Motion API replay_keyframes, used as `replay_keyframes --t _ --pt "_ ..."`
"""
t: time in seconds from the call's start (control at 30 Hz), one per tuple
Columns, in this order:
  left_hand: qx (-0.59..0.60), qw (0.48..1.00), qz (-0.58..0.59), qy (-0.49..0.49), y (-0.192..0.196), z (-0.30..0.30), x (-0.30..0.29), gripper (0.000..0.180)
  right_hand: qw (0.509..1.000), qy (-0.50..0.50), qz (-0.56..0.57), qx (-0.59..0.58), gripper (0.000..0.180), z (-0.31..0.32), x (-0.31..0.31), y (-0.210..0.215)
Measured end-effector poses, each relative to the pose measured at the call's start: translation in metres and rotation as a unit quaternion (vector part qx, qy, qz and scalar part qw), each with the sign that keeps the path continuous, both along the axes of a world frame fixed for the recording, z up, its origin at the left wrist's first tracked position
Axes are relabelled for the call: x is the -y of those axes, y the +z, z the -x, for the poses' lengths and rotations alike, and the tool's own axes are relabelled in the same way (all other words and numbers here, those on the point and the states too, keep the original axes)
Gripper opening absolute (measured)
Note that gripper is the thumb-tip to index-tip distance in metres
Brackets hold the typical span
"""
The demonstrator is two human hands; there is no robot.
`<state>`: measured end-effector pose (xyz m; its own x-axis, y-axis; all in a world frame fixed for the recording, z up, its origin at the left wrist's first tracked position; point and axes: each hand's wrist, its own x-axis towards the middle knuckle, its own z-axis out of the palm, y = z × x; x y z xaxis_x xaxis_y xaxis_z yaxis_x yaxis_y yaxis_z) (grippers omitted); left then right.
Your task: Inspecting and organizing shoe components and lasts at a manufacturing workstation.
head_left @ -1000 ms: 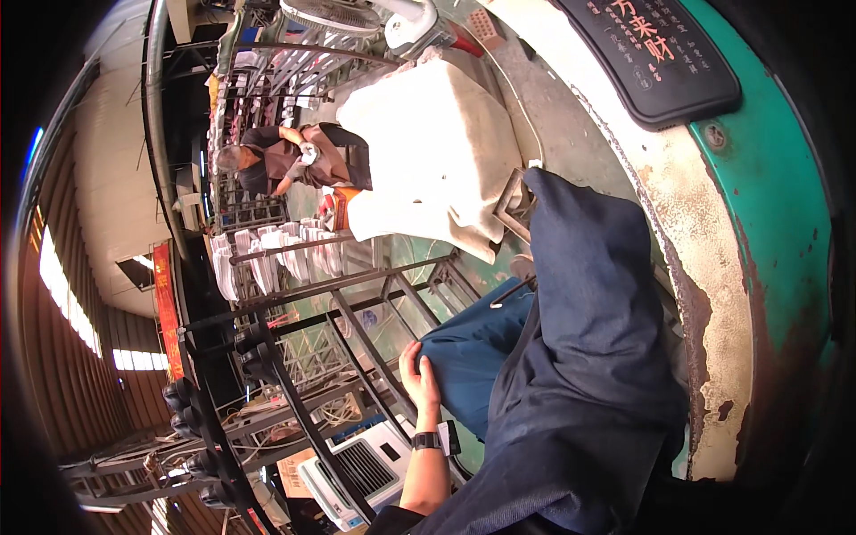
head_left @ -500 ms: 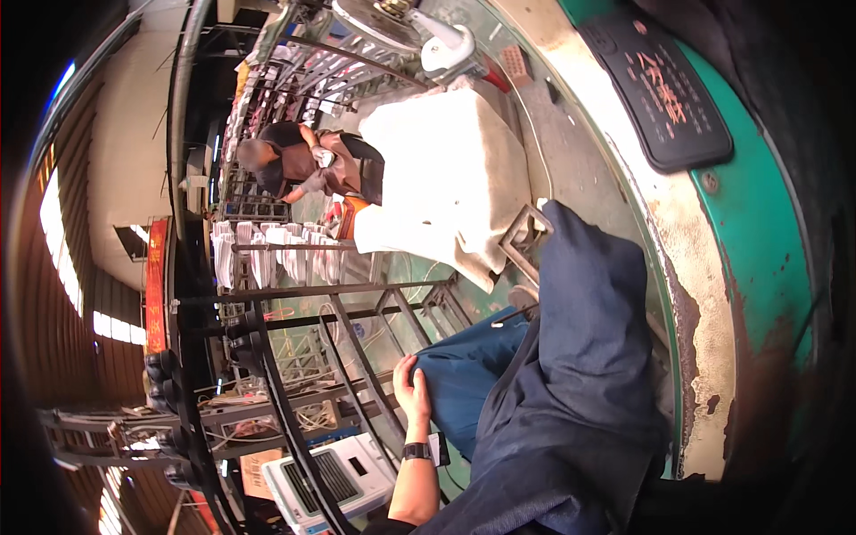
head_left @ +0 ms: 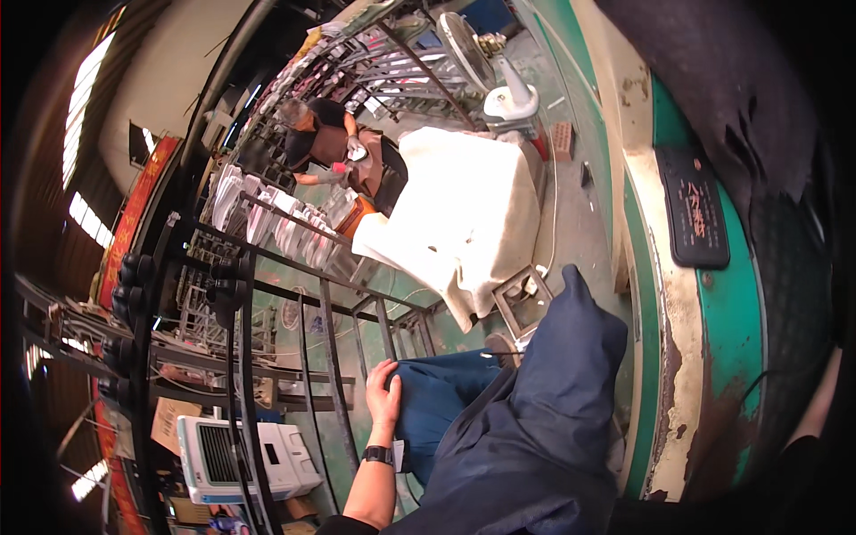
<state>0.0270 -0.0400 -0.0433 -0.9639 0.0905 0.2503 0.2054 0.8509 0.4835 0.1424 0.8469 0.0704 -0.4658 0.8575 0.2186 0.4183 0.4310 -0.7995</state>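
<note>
Left hand (head_left: 385, 392) rests flat, fingers loosely open, on the blue-trousered knee (head_left: 437, 401); nothing gripped, no work begun. Right hand out of view. Dark navy apron (head_left: 544, 419) drapes the lap. Black metal rack (head_left: 267, 303) just beside; white cloth-covered surface (head_left: 464, 214) beyond, co-worker (head_left: 339, 147) busy. Workshop, green floor (head_left: 740, 312).

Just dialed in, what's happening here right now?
The wearer's left hand rests flat on their knee in blue trousers, beside a dark metal rack; it holds nothing. The right hand is barely in view at the picture's edge. Across the floor a co-worker bends over something small beside a white cloth-covered block. A white fan unit sits low behind the rack.
</note>
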Motion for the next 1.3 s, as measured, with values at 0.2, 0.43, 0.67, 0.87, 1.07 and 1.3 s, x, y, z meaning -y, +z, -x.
replay_keyframes --t 0.2,0.43,0.67,0.87,1.07,1.3 --pt "-0.013 1.000 -0.010 0.010 -0.002 -0.001 0.002 0.029 0.999 0.006 -0.041 0.003 0.050 -0.025 -0.036 0.000" --pt "-0.040 0.999 -0.003 0.023 0.005 -0.007 -0.002 0.030 0.994 0.034 -0.104 -0.006 0.050 -0.071 -0.105 -0.015" --pt "-0.054 0.998 -0.015 0.026 0.001 -0.015 0.001 0.032 0.985 0.084 -0.144 0.036 0.049 -0.114 -0.159 -0.024" --pt "-0.053 0.998 -0.029 0.036 0.003 -0.011 0.011 0.030 0.950 0.152 -0.241 0.129 0.049 -0.127 -0.199 -0.024" --pt "-0.034 0.999 -0.027 0.021 0.003 0.002 0.006 0.031 0.983 0.178 0.031 0.045 0.051 -0.148 -0.211 -0.013" --pt "-0.009 1.000 -0.019 0.009 0.003 0.000 -0.005 0.029 0.987 0.113 -0.087 0.081 0.055 -0.134 -0.161 0.001"
